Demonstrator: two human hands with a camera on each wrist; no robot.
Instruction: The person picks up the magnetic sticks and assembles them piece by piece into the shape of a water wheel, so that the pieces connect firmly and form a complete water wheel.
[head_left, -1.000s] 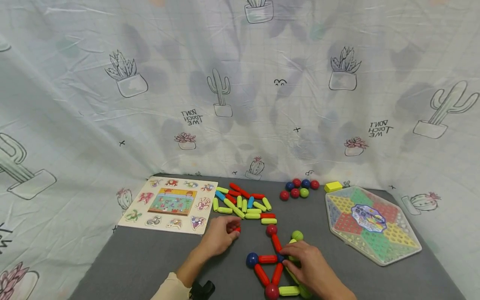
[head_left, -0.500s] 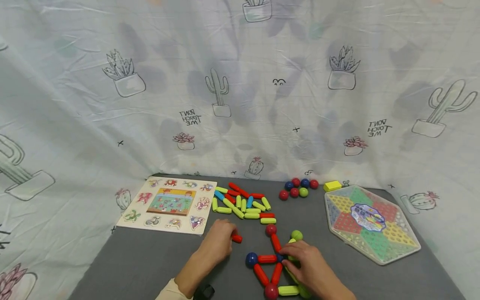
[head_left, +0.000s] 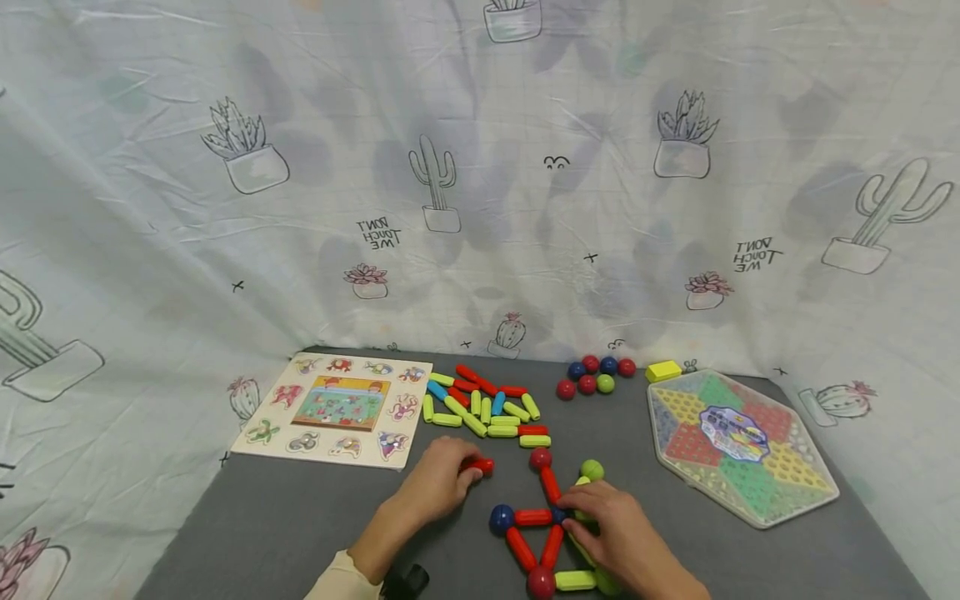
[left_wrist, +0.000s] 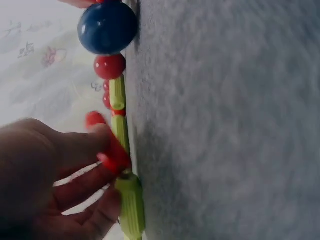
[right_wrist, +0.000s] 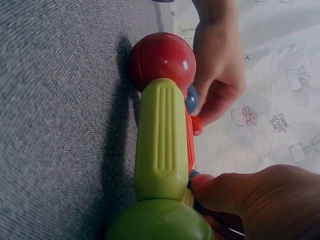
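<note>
Left hand: the left hand (head_left: 438, 482) lay on the grey tabletop (head_left: 300, 517), its grip clamped on a red stick (head_left: 477, 466), pinched between thumb and fingertips; the left wrist view showed the same red stick (left_wrist: 111, 150) tilted off the surface under the fingers (left_wrist: 75, 145).
Red stick: it sat just in front of the loose pile of sticks (head_left: 483, 408) and to the left of the built figure, apart from both.
Right hand: the right hand (head_left: 611, 525) rested on the built figure (head_left: 543, 533), fingers curled over its right side near a small blue ball; what exactly the grip pinched was hidden, likely a green stick (right_wrist: 160, 145).
Built figure: red sticks formed a triangle with a blue ball (head_left: 501, 518) at the left corner and a red ball (head_left: 540, 582) at the near corner; another red stick ran up to a red ball (head_left: 540, 458), and a green ball (head_left: 592, 470) stood just beside the right hand.
Spare balls: a cluster of red, blue and green balls (head_left: 596, 375) lay at the far side, well apart from both hands.
Around: a wooden picture puzzle (head_left: 333, 408) lay at the left, a hexagonal game board (head_left: 738, 446) at the right, a yellow block (head_left: 664, 371) beside it, and a cactus-print cloth (head_left: 480, 167) hung behind.
</note>
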